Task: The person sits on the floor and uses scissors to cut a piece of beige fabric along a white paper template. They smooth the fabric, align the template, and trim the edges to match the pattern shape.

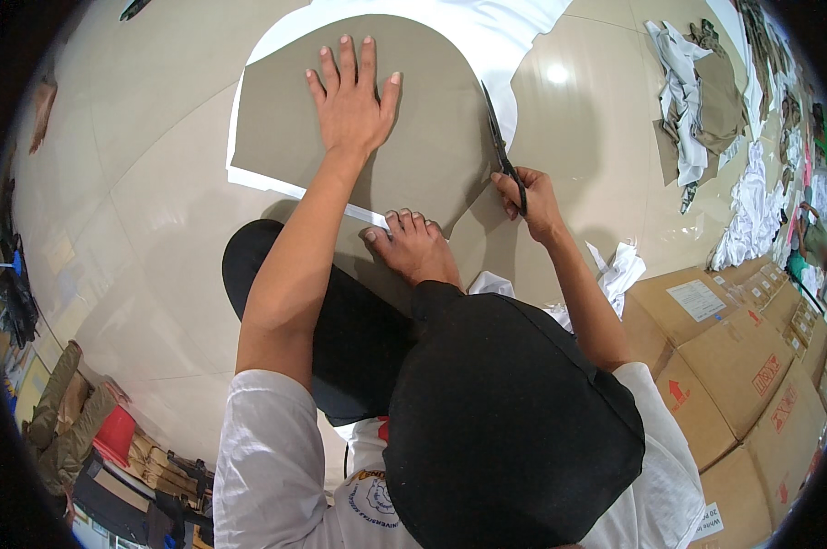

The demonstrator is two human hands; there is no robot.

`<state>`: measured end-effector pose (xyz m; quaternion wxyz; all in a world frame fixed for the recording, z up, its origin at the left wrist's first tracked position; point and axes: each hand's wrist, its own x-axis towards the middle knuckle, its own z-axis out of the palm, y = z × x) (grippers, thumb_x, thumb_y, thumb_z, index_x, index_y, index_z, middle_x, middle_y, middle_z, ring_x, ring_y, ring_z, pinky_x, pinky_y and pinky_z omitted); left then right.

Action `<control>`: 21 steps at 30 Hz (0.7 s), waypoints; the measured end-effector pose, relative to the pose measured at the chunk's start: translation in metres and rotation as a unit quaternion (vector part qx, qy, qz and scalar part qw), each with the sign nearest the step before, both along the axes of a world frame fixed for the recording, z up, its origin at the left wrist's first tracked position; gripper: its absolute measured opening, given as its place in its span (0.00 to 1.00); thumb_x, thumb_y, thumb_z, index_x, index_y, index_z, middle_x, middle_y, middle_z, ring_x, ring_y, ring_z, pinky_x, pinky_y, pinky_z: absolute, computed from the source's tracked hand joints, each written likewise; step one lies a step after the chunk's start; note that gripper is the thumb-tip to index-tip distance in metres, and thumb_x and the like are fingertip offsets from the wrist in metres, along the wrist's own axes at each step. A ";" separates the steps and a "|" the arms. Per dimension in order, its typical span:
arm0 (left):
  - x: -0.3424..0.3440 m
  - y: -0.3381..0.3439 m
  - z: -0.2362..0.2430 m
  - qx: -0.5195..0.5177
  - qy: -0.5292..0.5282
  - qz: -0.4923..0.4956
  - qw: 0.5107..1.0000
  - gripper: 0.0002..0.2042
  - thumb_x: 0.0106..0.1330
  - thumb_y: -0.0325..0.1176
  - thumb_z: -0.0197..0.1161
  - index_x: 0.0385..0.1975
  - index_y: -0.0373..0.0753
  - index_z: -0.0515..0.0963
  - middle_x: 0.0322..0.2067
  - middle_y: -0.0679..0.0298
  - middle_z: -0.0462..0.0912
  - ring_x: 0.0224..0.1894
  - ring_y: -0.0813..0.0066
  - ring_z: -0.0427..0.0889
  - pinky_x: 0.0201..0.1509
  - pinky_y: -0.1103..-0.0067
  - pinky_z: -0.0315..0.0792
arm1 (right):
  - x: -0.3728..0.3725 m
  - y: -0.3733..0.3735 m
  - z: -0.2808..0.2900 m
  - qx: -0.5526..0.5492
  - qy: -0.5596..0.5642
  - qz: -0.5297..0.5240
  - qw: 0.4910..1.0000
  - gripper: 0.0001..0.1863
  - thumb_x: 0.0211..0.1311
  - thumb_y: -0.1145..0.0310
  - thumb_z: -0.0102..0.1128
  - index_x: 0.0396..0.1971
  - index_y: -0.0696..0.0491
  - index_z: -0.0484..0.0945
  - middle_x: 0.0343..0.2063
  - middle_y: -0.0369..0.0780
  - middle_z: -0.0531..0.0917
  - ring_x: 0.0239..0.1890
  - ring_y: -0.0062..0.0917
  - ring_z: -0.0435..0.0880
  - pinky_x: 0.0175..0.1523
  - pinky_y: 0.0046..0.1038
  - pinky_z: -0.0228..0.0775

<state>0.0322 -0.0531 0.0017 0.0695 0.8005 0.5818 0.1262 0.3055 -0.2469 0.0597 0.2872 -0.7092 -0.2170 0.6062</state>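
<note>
Left hand (pixel 351 119): fingers spread apart, pressed palm down on a brown sheet (pixel 432 119) near its upper edge. Right hand (pixel 534 199): fingers clamped on the handles of black scissors (pixel 496 128). The blades point away from the person and lie along the sheet's curved right edge; I cannot tell whether they are parted.

The brown sheet lies on the floor in front of the person, above white material (pixel 491 46) that shows past its top, right and left edges. A bare foot (pixel 418 252) has its toes at the sheet's lower edge, below and to the right of the left hand. Black trousers (pixel 514 412) cover both bent legs.

Farther out, a crumpled white scrap (pixel 619 272) lies near the right forearm, beside cardboard boxes (pixel 734 366). A pile of white and brown offcuts (pixel 683 110) sits on the tiled floor (pixel 157 247) at upper right, with a white heap (pixel 752 210) just below it. At lower left I note a red item (pixel 114 435) among olive bundles (pixel 57 393).
</note>
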 end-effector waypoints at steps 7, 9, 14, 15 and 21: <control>-0.001 0.001 -0.003 0.007 0.000 -0.002 1.000 0.37 0.85 0.64 0.39 0.88 0.52 0.55 0.87 0.53 0.52 0.88 0.40 0.45 0.89 0.41 0.37 | 0.001 -0.001 -0.003 0.008 -0.006 0.005 1.000 0.19 0.67 0.56 0.79 0.27 0.54 0.83 0.17 0.31 0.78 0.16 0.15 0.74 0.21 0.23 0.61; -0.002 0.001 -0.006 0.019 -0.004 -0.007 1.000 0.37 0.85 0.64 0.40 0.88 0.52 0.55 0.87 0.53 0.53 0.88 0.40 0.45 0.89 0.41 0.37 | 0.001 -0.002 -0.004 0.010 -0.013 0.002 1.000 0.19 0.67 0.57 0.80 0.26 0.54 0.83 0.16 0.31 0.78 0.15 0.15 0.73 0.21 0.23 0.60; 0.001 0.001 -0.003 0.005 -0.006 0.000 1.000 0.37 0.85 0.64 0.40 0.88 0.52 0.56 0.87 0.53 0.53 0.88 0.40 0.45 0.89 0.41 0.37 | 0.004 -0.004 -0.007 0.012 -0.015 0.010 1.000 0.19 0.68 0.58 0.80 0.24 0.53 0.81 0.16 0.31 0.78 0.15 0.15 0.73 0.21 0.23 0.62; 0.000 0.000 -0.003 0.005 -0.006 0.001 1.000 0.37 0.85 0.64 0.40 0.88 0.52 0.56 0.87 0.53 0.53 0.88 0.40 0.45 0.89 0.41 0.36 | 0.004 -0.003 -0.006 0.011 -0.014 0.012 1.000 0.20 0.68 0.58 0.80 0.23 0.53 0.81 0.16 0.31 0.78 0.15 0.15 0.74 0.21 0.23 0.62; 0.000 0.001 -0.003 0.009 0.001 0.001 1.000 0.37 0.85 0.63 0.41 0.88 0.53 0.56 0.87 0.54 0.52 0.88 0.40 0.46 0.89 0.42 0.37 | 0.006 0.009 0.005 -0.011 -0.019 0.025 0.999 0.21 0.66 0.53 0.79 0.25 0.54 0.82 0.17 0.33 0.79 0.17 0.16 0.75 0.22 0.24 0.62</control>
